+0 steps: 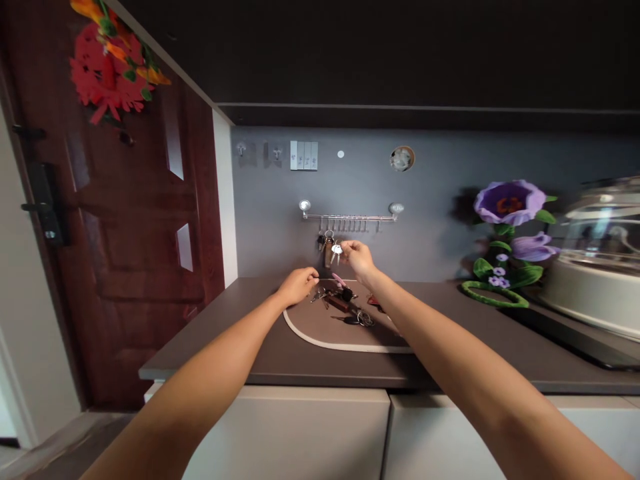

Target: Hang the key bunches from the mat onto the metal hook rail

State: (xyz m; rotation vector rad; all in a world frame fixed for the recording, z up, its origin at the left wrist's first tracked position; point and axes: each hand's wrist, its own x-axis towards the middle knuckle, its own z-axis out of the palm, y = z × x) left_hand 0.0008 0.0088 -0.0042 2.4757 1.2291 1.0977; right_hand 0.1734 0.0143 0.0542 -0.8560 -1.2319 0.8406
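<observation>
My right hand [357, 259] is closed on a small bunch of silver keys [337, 251], held up just below the metal hook rail [350, 217] on the wall. Beside it, brown and dark keys [329, 252] hang from the rail's left part. My left hand [299, 285] rests at the left edge of a brown mat [320, 333], fingers curled together near some silver keys [320, 293]; what they grip, if anything, is hidden. Several more key bunches lie on the mat, among them a dark key with rings [357, 320] and a brown key holder [339, 305].
A purple flower ornament [509, 203] stands right on the dark counter [220, 333], beside a domed appliance [595, 267] and a black flat object [575, 337]. A dark cabinet [400, 53] overhangs the counter. Left is a red-brown door [135, 233].
</observation>
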